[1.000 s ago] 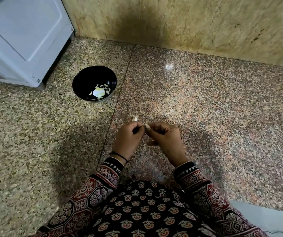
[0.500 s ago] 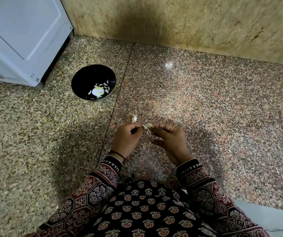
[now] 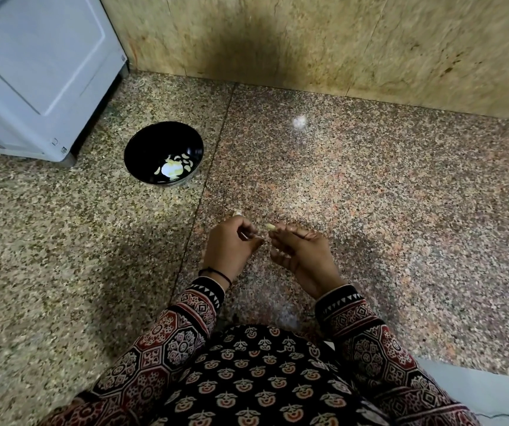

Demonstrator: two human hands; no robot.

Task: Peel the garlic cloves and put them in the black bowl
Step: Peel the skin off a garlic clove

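While several peeled cloves (image 3: 185, 162) lie in the black bowl (image 3: 142, 139), the right hand (image 3: 304, 259) pinches a garlic clove (image 3: 271, 226) well apart from it; the left hand's (image 3: 230, 245) curled fingers seem to pinch loosened skin (image 3: 247, 236); peeling looks unfinished.

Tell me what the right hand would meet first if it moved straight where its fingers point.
Probably the left hand: the right hand, pinching a garlic clove, points its fingers leftward across a small gap toward it. Both seem level, but depth is unclear.
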